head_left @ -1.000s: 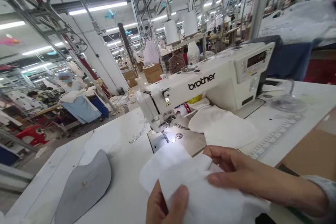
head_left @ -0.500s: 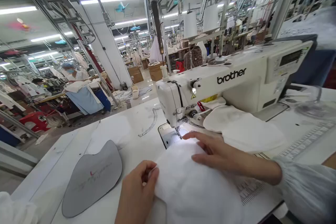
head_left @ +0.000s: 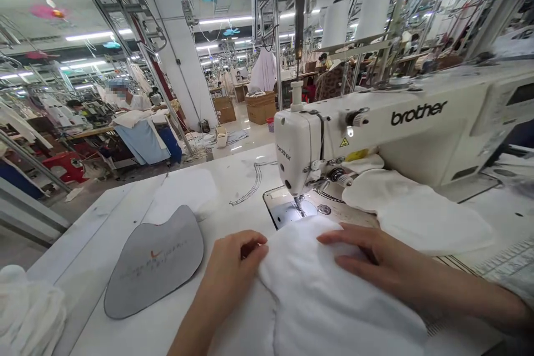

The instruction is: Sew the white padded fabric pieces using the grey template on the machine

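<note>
A white fabric piece [head_left: 334, 289] with a rounded far edge lies on the machine table in front of me. That far edge reaches the needle and presser foot [head_left: 299, 207] of a white sewing machine [head_left: 367, 139]. My left hand [head_left: 236, 267] pinches the fabric's left edge between thumb and fingertips. On the right part of the cloth rests my right hand [head_left: 375, 256], its fingers stretched out and its thumb apart, pressing on the surface. Whether the presser foot is down on the cloth I cannot tell.
A grey shaped template [head_left: 154, 261] lies left of my left hand. Crumpled white cloth [head_left: 29, 311] sits at the lower left. More white pieces [head_left: 417, 211] lie under the machine arm. A person [head_left: 127, 97] works at another table far left.
My right hand has drawn back from beside the presser foot onto the fabric. The view has shifted, so the machine appears farther right. My left hand still pinches the edge.
</note>
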Demonstrator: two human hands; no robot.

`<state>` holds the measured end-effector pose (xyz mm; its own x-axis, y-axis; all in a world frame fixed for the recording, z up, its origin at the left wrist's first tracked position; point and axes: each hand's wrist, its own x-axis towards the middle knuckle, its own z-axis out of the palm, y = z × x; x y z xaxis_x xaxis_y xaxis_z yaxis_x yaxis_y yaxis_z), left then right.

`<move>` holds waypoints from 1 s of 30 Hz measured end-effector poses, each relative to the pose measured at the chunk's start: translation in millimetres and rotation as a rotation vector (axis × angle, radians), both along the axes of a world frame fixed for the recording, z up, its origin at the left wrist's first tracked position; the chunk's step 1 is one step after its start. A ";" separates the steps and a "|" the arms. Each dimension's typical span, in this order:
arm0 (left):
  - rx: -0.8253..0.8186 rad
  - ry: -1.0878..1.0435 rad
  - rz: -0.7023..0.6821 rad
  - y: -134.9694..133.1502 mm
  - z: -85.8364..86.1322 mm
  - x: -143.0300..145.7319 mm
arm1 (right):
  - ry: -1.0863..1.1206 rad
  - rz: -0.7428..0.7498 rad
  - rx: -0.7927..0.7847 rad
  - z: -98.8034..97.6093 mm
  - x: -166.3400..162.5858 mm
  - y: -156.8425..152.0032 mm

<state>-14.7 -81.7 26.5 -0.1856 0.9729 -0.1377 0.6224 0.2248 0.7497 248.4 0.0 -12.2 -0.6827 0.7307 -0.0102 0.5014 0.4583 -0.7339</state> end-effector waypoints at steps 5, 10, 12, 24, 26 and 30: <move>0.019 -0.039 0.022 -2.3 -4.9 -8.3 | -0.013 -0.007 -0.012 -4.4 -0.7 0.5; 0.055 -0.028 0.038 -1.9 -7.1 -8.7 | -0.068 0.022 0.081 1.8 0.3 -2.2; 0.066 -0.004 0.045 -0.9 -8.0 -8.2 | -0.092 0.021 0.092 4.7 0.3 -3.1; 0.054 0.087 0.030 2.6 -11.9 -9.6 | -0.061 -0.004 0.043 8.1 -1.6 -3.6; 0.045 0.104 0.023 2.7 -12.1 -9.6 | -0.048 -0.012 0.039 9.4 -1.8 -3.8; 0.041 0.146 0.031 2.0 -13.1 -9.6 | -0.038 -0.018 0.020 10.0 -1.4 -2.7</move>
